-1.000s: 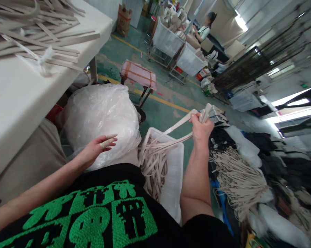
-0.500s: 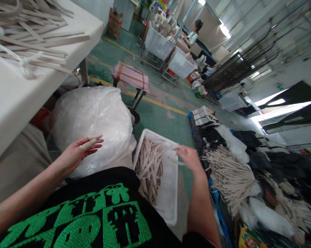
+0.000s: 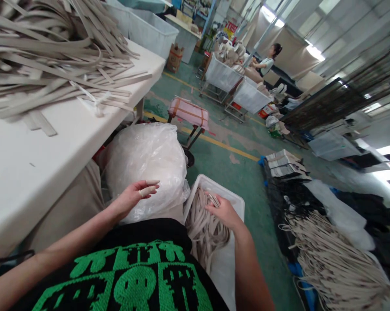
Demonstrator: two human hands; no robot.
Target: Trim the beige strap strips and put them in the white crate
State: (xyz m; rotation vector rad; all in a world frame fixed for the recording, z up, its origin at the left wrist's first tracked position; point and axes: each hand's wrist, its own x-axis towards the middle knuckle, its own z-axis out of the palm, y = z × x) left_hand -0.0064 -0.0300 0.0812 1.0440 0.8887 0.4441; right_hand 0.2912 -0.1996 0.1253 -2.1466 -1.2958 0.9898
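My left hand (image 3: 137, 196) hangs in front of a big clear plastic bag (image 3: 146, 151), its fingers stretched out and holding nothing. Pale finger covers wrap some of its fingertips. Over a white plastic bin (image 3: 238, 201), my right hand (image 3: 223, 212) has its thumb and fingers closed on some flat beige fabric strips (image 3: 213, 200). Right below and beside it, a tangled heap of similar strips (image 3: 199, 224) fills the bin's left part. My palm hides part of what the hand grips.
On the left, a white-topped table (image 3: 81, 134) bears a pile of beige strips (image 3: 59, 47). A pink padded stool (image 3: 188, 113) stands ahead. More bundled strips (image 3: 337, 259) lie at the right. Farther off, a person (image 3: 266, 62) works behind wheeled white bins (image 3: 224, 73).
My right hand has moved left and inward, from the bin's far right side to above the strip heap. The view has swung left, showing more table. My left hand stays open.
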